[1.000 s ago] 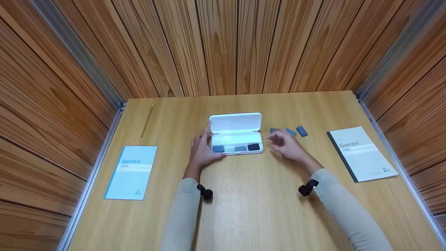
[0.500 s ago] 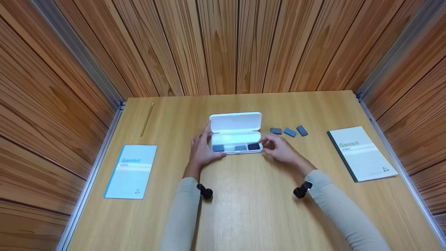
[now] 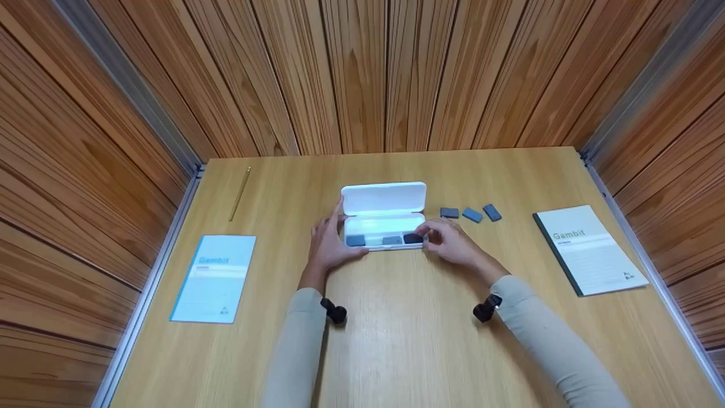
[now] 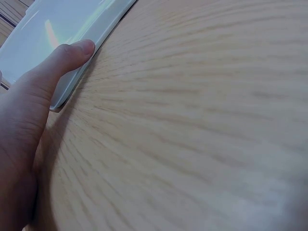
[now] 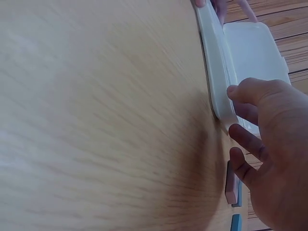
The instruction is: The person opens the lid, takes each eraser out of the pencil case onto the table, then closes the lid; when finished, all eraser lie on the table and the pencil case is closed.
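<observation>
A white pencil case [image 3: 384,198] lies with its lid up in the middle of the table. My left hand [image 3: 330,243] grips its left end, thumb along the front edge and fingers round the side; the left wrist view shows the thumb [image 4: 77,52] on the rim. Inside the case lie two grey-blue erasers, one at left [image 3: 355,241] and one nearer the middle [image 3: 391,240], and a dark eraser [image 3: 412,238] at right. My right hand [image 3: 450,241] pinches the dark eraser's right end. In the right wrist view the case wall hides that eraser behind my thumb [image 5: 245,90].
Three small blue-grey erasers [image 3: 472,215] lie in a row right of the case. A notebook with a dark spine [image 3: 589,249] is at far right, a blue-edged notebook [image 3: 214,279] at left. Behind the latter lies a thin gold pencil [image 3: 240,194]. Wooden panels wall the table's back and sides.
My right hand has moved left from beside the erasers on the table to the dark eraser in the case, uncovering those on the table. My left hand keeps its hold on the case.
</observation>
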`<action>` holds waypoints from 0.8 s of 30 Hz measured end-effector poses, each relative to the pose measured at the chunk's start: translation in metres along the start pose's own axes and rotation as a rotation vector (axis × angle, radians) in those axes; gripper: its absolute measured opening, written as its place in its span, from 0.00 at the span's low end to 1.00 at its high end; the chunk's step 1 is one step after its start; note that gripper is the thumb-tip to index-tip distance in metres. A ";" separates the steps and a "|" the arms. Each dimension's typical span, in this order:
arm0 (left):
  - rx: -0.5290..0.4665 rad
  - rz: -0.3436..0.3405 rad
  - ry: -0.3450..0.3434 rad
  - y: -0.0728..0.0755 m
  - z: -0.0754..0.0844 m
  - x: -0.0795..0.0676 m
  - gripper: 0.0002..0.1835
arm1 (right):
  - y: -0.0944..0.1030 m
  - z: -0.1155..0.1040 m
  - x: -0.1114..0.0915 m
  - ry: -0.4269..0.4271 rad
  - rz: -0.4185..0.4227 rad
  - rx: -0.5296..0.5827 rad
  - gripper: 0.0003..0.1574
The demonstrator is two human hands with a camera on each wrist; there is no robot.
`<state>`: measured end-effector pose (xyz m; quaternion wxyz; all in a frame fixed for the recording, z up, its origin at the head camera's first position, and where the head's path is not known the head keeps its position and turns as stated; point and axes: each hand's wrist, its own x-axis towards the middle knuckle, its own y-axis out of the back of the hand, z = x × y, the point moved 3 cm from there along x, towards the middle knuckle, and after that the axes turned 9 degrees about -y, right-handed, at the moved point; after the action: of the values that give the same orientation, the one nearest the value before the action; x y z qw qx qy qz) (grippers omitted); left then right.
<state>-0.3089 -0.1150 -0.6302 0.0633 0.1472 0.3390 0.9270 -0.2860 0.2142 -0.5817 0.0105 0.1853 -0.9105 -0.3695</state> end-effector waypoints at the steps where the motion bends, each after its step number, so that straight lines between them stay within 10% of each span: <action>1: 0.006 0.000 -0.004 0.000 0.000 0.000 0.79 | -0.001 0.000 0.000 0.003 0.006 -0.011 0.19; 24: 0.012 0.006 0.004 0.000 0.002 0.000 0.79 | -0.005 -0.005 0.008 -0.003 -0.024 0.032 0.22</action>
<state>-0.3081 -0.1140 -0.6288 0.0589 0.1465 0.3445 0.9254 -0.2910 0.2047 -0.5825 0.0019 0.1957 -0.9142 -0.3550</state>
